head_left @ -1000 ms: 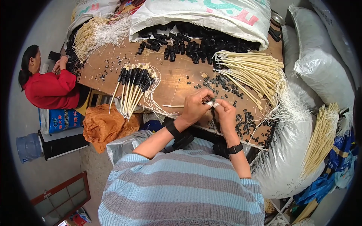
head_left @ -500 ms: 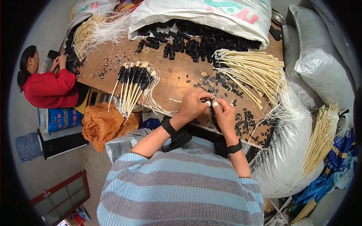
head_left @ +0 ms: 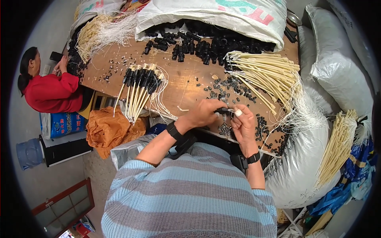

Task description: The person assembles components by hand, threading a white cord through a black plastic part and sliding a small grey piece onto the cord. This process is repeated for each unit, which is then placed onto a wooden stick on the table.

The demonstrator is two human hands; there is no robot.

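Over the table's front edge, my left hand (head_left: 203,114) is closed around a small black plastic fitting (head_left: 224,110). A short cream tube end (head_left: 182,109) sticks out on the left side of that hand. My right hand (head_left: 243,122), with white tape on a digit, pinches at the fitting's right end; what lies between its fingertips is too small to make out. Small dark plastic pieces (head_left: 228,90) are scattered just beyond my hands. To the left lies a bunch of cream tubes with black fittings (head_left: 141,81) and thin white wires.
Cream tubes with white wires (head_left: 266,75) lie at the right on the brown table (head_left: 178,75). A white sack (head_left: 214,16) spills black fittings (head_left: 206,49) at the back. Full sacks (head_left: 299,166) stand at the right. A person in red (head_left: 51,93) sits at the far left.
My right hand has moved slightly right and turned, its taped digit now facing up. The black fitting shows more between my hands, and the white wire loop there no longer shows.
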